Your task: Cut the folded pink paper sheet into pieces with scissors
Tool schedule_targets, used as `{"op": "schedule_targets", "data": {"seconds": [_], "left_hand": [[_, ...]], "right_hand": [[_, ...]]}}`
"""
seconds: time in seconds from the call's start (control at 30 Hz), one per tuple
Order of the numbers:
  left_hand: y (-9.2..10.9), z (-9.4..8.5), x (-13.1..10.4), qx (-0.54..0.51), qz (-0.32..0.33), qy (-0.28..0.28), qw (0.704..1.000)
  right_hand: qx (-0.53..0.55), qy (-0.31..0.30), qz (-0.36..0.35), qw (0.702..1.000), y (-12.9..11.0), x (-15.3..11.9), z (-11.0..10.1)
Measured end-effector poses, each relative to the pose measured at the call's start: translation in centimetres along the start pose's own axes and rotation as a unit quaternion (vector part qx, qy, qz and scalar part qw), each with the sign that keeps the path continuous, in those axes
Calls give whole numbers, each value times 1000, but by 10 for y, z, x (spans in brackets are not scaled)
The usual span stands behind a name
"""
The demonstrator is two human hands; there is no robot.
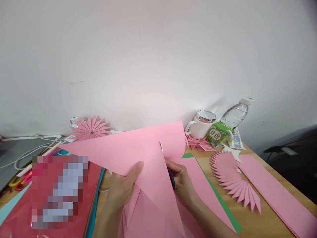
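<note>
Grip: pinching pink paper sheet (119, 148) in left hand (122, 186), curled around black-handled scissors (170, 177) in right hand (182, 178) | raised above table (264, 224), reaching toward back edge | likely mid-cut | next, probably: steady snipping onward

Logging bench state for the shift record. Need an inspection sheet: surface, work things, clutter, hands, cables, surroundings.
Surface: wooden table, largely covered.
Work things: large pink sheet, held up; dark-handled scissors, a blade showing against the sheet.
Clutter: pink rosette and red packet on the left; white mug, green box, clear bottle, pleated pink paper and pink strips on the right.
Hands: left hand grips the sheet, thumb on top; right hand holds the scissors.
Cables: white cable, loosely curved, far left.
Surroundings: pale wall behind; dark object at right, unclear.
</note>
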State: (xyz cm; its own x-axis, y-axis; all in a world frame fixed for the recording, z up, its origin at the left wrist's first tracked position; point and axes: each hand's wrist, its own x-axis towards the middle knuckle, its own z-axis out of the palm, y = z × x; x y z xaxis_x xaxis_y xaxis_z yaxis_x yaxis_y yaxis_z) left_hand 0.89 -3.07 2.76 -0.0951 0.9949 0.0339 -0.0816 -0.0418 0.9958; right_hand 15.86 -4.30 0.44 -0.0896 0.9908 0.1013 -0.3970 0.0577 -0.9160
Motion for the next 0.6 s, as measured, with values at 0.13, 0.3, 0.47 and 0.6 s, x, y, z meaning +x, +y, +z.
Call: {"op": "schedule_targets", "data": {"seconds": [0.13,0.3,0.47,0.6], "left_hand": [[-4,-1,1,6,0,-11,1000],[-5,-1,2,22,28,-3,999],[-4,-1,2,18,27,2,999],[-5,-1,2,8,20,6,1000]], "right_hand": [[-5,2,5,1000,0,0,-1],[-2,15,17,1000,2,-1,0],[-6,17,19,1000,4,-1,-1],[-8,12,12,1000,2,0,-1]]}}
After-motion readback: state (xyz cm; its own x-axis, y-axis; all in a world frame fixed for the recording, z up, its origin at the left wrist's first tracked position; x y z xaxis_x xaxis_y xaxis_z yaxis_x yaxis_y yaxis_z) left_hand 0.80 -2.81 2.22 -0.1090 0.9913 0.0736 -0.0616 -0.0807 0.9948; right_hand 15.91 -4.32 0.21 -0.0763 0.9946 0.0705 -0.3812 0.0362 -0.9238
